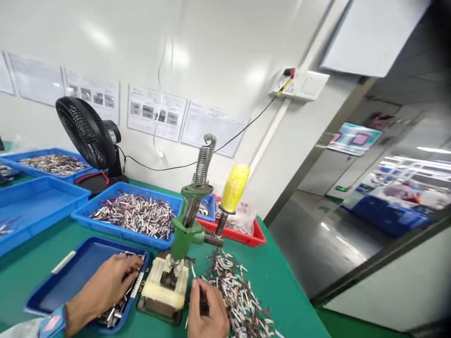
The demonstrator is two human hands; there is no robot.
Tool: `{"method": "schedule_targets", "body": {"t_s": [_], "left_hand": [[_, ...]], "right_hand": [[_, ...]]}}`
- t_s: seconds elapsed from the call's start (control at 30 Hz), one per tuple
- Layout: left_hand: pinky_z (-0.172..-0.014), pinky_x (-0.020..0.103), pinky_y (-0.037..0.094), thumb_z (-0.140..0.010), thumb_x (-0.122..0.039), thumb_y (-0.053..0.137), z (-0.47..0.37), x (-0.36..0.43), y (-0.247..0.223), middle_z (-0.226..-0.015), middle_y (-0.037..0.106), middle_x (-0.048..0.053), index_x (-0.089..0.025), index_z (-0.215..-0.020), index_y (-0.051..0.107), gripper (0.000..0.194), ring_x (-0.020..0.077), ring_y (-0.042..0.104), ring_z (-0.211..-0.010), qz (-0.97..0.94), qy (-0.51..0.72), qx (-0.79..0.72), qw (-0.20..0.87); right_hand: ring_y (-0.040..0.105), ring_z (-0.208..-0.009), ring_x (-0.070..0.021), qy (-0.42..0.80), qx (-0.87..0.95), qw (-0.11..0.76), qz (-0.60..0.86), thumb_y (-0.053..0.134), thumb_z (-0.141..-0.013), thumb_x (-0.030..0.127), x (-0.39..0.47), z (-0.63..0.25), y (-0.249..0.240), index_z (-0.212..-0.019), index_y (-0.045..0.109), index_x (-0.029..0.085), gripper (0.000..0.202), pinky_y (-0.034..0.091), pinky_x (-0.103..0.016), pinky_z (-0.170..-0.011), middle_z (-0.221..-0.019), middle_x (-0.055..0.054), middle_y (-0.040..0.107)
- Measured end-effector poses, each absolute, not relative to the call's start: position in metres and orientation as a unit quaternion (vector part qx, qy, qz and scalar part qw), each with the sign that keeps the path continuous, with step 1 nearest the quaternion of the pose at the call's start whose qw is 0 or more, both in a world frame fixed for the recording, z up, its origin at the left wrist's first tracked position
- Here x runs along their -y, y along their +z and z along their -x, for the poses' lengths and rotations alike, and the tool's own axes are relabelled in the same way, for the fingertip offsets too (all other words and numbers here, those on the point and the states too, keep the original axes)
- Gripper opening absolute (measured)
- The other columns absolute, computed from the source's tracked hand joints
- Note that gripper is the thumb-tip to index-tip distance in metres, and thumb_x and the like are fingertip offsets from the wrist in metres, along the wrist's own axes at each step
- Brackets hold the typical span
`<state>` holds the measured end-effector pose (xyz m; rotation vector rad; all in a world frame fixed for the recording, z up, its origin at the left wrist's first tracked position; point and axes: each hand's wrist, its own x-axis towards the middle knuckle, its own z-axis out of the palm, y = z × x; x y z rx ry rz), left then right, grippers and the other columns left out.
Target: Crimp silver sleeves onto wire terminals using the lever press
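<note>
My left hand reaches over the right side of a dark blue tray, its fingers bent together above metal parts; what they grip is hidden. My right hand is closed in a pinch beside the press base, on a thin white-and-silver piece that sticks up from the fingertips. Between my hands stands a green hand press with a spring on top, a yellow-wrapped handle and a cream-coloured base. A pile of small wired parts lies right of my right hand.
Behind the press are a blue tray of wired parts and a red tray with a plastic bag. More blue trays and a black fan stand at the left. The green table's right edge runs diagonally beside a doorway.
</note>
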<state>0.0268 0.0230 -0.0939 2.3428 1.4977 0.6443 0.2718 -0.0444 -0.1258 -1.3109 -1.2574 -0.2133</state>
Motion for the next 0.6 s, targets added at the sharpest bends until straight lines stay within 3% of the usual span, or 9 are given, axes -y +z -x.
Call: {"method": "schedule_targets", "body": {"t_s": [0.23,0.4,0.6], "left_hand": [[-0.083,0.037,0.054,-0.096,-0.031,0.045,-0.018,-0.024,-0.091,-0.104,0.080,0.007,-0.025,-0.107,0.075,0.032,0.0298,0.073,-0.097,-0.839,0.213,-0.473,0.166],[-0.084,0.032,0.056,-0.095,-0.032,0.049,-0.011,-0.031,-0.103,-0.107,0.080,0.005,-0.026,-0.113,0.073,0.031,0.0262,0.075,-0.097,-0.831,0.241,-0.455,0.210],[-0.082,0.031,0.057,-0.092,-0.033,0.051,-0.011,-0.034,-0.102,-0.105,0.080,0.006,-0.024,-0.115,0.074,0.034,0.0248,0.075,-0.093,-0.819,0.276,-0.445,0.233]], "right_hand": [[0.064,-0.074,-0.0135,-0.070,0.514,0.668,0.533,0.064,-0.098,0.020,0.059,-0.225,-0.116,-0.095,0.072,0.020,0.008,0.049,-0.022,-0.075,-0.082,-0.003,0.069],[0.064,-0.072,-0.0123,0.038,0.482,0.637,0.601,0.062,-0.099,0.035,0.053,-0.208,-0.116,-0.091,0.073,0.020,0.021,0.049,-0.019,-0.072,-0.081,-0.002,0.069],[0.047,-0.055,-0.0117,0.211,0.428,0.601,0.642,0.056,-0.096,0.058,0.046,-0.208,-0.120,-0.071,0.065,0.016,0.050,0.037,-0.020,-0.052,-0.060,0.001,0.054]]}}
